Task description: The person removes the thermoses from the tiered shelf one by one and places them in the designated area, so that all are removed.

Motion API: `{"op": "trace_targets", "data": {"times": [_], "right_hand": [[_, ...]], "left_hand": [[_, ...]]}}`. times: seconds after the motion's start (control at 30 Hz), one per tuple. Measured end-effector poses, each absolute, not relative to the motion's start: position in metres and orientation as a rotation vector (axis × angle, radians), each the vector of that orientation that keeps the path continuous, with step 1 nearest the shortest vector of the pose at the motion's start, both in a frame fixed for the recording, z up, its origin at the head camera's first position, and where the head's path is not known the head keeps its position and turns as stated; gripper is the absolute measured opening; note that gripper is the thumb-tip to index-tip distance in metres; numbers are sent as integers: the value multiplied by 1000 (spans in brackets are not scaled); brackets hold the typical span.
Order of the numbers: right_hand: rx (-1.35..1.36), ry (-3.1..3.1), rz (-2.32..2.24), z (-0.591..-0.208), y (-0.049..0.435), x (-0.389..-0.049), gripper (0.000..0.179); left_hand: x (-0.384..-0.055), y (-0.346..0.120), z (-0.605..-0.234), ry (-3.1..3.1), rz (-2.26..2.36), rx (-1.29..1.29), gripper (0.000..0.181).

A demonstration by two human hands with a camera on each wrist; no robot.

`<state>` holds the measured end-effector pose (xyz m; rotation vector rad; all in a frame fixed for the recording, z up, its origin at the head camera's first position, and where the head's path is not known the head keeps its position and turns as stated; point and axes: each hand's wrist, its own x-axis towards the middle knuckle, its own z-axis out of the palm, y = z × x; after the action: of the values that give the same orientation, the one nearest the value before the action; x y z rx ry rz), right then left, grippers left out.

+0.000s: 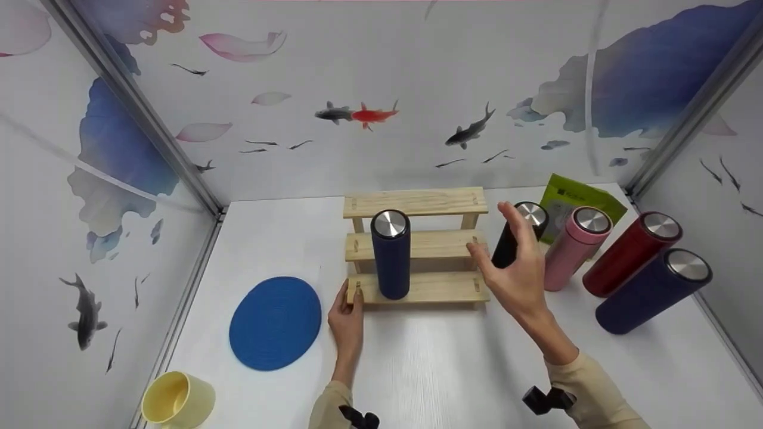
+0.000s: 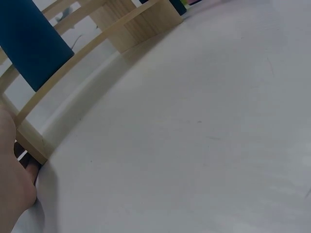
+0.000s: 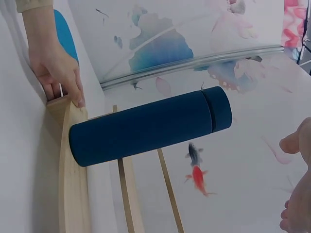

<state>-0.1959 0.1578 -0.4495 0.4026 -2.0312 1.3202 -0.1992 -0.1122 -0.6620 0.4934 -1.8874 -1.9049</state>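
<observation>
A three-tier wooden shelf rack [image 1: 441, 288] stands on the white table. On its lowest tier a dark blue thermos bottle [image 1: 393, 262] with a steel-topped lid stands upright, left of the middle; no hand touches it. My left hand [image 1: 347, 328] grips the left end of that lowest tier, thumb on top and fingers beneath, as the right wrist view shows. Raised off the rack's right side, my right hand [image 1: 517, 277] has its thumb and fingers apart and holds nothing. It partly covers a black thermos bottle [image 1: 505, 247] behind it.
Right of the rack stand a pink bottle [image 1: 569, 256], a red bottle [image 1: 626, 262] and another dark blue bottle [image 1: 644, 298]. A green packet [image 1: 578, 196] is behind them. A round blue mat [image 1: 275, 323] and a yellow mug [image 1: 199, 400] are at left. Printed walls enclose the table.
</observation>
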Motion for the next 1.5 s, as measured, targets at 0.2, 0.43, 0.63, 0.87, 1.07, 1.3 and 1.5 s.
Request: {"op": "trace_targets", "data": {"times": [0.2,0.43,0.63,0.87,1.07,1.3,1.5], "right_hand": [[454,-2053,1345,-451,141,-197,74],[461,-2064,1403,-455,124,-200,76],[488,-2061,1446,-454,110,-203,78],[501,-2104,1508,-454,93,-207,81],[511,-2153,1598,-452,78,-210,83],[477,-2140,1890,-455,67,-217,82],[466,-2119,2034,-459,60,-223,79]], "left_hand": [[-200,-112,-661,-1887,-1932,503,47],[-199,-112,-661,-1895,-1921,524,46],[-201,-111,-661,-1889,-1894,519,46],[-194,-109,-645,-1883,-1905,497,47],[-185,-107,-627,-1879,-1898,445,47],[-185,-106,-628,-1873,-1900,472,46],[-185,-107,-630,-1898,-1882,490,45]]}}
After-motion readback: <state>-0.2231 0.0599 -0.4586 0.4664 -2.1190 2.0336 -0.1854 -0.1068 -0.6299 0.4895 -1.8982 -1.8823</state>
